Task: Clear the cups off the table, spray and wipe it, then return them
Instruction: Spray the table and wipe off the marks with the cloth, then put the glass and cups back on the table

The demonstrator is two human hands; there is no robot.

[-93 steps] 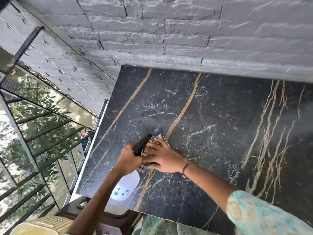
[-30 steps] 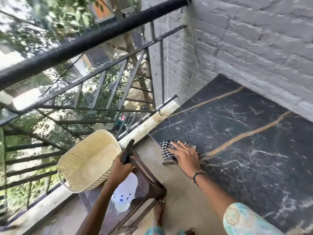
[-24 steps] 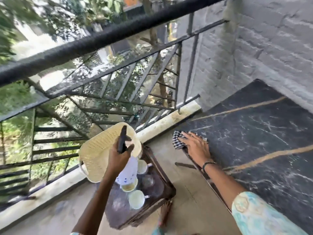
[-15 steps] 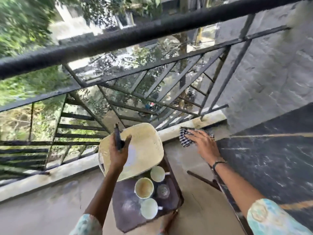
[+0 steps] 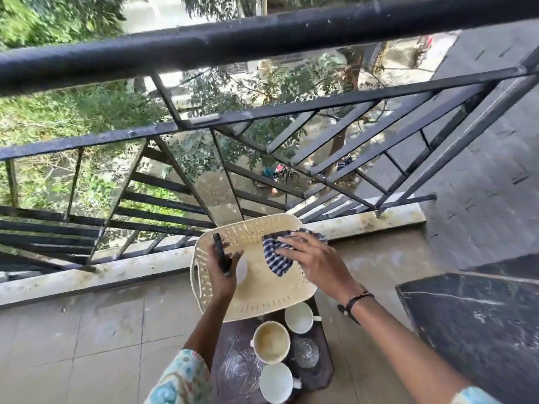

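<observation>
My left hand (image 5: 223, 275) grips the spray bottle (image 5: 240, 268) by its black trigger head, over the cream perforated basket (image 5: 262, 301). My right hand (image 5: 313, 262) holds the blue-checked cloth (image 5: 277, 255) over the basket's far side. Three white cups, one (image 5: 271, 342), another (image 5: 299, 317) and a third (image 5: 276, 381), stand on the dark stool (image 5: 236, 371) beside a clear glass (image 5: 306, 351). The black marble table (image 5: 478, 330) shows its corner at the right.
A black metal railing (image 5: 262, 39) with glass panels runs across the view, with a stone kerb (image 5: 145, 263) at its foot. The grey brick wall (image 5: 481, 170) stands at the right. Beige floor tiles (image 5: 87, 330) spread left of the stool.
The view swung from the table to the stool. My right hand lifted the cloth off the table corner and carried it left over the basket. My left hand still holds the spray bottle there.
</observation>
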